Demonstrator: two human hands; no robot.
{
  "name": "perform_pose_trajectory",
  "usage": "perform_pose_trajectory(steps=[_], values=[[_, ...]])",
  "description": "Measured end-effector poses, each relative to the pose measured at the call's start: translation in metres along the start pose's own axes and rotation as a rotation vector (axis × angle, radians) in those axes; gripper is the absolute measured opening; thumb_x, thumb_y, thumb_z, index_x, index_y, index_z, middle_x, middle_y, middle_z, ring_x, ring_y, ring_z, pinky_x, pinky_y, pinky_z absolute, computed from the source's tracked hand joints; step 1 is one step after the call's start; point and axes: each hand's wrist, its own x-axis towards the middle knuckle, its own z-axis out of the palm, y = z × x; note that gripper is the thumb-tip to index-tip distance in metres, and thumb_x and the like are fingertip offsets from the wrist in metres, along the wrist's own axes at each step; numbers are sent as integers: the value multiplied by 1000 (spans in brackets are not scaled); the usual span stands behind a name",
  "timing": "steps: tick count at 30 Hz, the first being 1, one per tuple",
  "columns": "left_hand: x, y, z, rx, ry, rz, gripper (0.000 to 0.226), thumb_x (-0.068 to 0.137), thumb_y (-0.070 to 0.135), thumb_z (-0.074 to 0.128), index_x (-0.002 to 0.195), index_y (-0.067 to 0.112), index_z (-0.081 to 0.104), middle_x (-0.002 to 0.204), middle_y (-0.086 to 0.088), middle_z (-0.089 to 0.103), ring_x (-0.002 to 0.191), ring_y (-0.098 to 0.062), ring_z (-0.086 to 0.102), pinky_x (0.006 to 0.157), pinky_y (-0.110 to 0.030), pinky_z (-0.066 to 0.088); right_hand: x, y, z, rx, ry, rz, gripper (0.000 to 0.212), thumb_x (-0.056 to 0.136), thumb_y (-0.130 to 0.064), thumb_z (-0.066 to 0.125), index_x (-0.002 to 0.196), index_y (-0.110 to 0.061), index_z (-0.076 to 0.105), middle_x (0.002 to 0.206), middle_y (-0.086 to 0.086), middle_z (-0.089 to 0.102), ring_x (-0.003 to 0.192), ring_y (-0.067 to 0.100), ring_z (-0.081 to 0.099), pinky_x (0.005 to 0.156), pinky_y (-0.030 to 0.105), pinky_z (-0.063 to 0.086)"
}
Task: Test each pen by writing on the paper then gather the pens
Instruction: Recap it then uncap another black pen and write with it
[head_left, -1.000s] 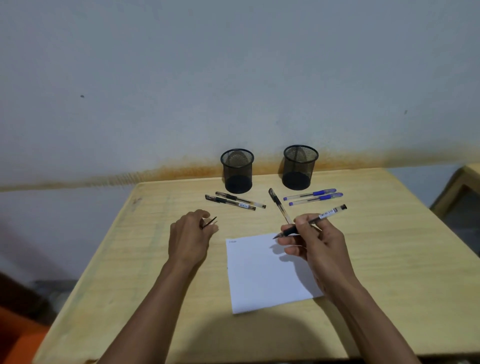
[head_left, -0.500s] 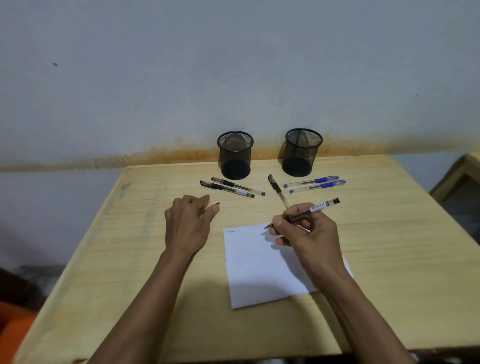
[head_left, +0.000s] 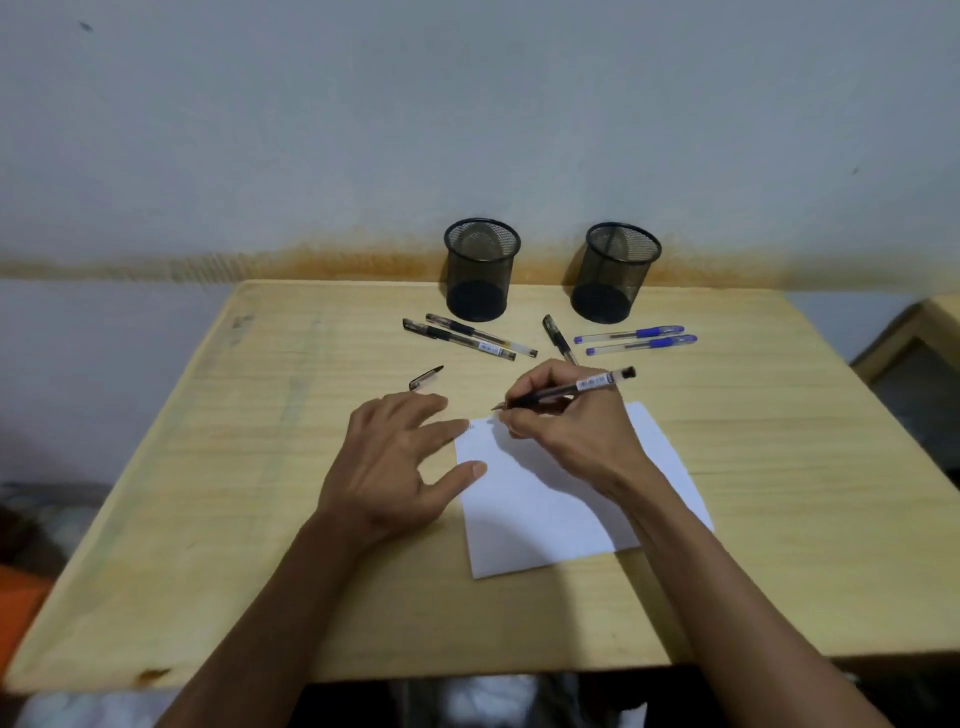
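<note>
On the paper (head_left: 571, 499) your left hand (head_left: 395, 467) lies flat with fingers released, steadying the sheet; your right hand (head_left: 566, 421) pinches the black pen (head_left: 571, 391), its tip at the top edge, ready for writing.

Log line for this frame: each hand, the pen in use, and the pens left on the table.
right hand: grips black pen, tip at paper | left hand: open, fingertips on paper edge | cap: on table | loose pens: five
</note>
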Motion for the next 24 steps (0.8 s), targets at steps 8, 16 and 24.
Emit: perform_pose_trajectory(steps=[8,16,24], values=[[0,-3,7,5,92,28,53,81,70,56,115,32,73,126,0,66,117,-24,57,100,-43,40,17,19,15,-17,-6,1,11,76,6,77,76,0,68,69,13,73,63,23,73,60,43,64],[3,-1,5,19,78,13,50,78,69,60,110,34,73,125,2,67,116,-24,59,98,-44,42,25,41,21,54,2,-18,20,66,3,75,63,3,55,55,20,64,45,28,60,45,52,53],[4,-2,5,-19,44,-5,51,76,70,60,112,35,72,127,3,66,119,-23,57,100,-47,42,28,45,25,71,16,-16,22,66,0,76,63,3,54,58,26,63,46,27,59,45,53,52]])
